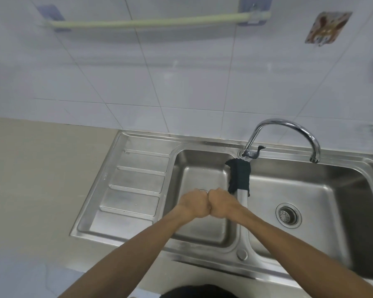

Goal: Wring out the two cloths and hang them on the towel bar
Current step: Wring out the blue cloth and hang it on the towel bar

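My left hand (193, 204) and my right hand (221, 204) are clenched into fists, pressed knuckle to knuckle above the left basin (202, 168). They grip a cloth that my fingers cover almost wholly. A second, dark cloth (240, 176) lies draped over the divider between the two basins, just below the tap's base and just behind my right hand. The pale green towel bar (149, 22) runs across the tiled wall at the top, with nothing on it.
A curved chrome tap (289, 125) arches over the right basin (310, 190), which has a drain strainer (288, 215). A ribbed draining board (136, 181) lies left of the basins, with beige countertop (41, 179) beyond. A patterned hook plate (327, 26) hangs on the wall at upper right.
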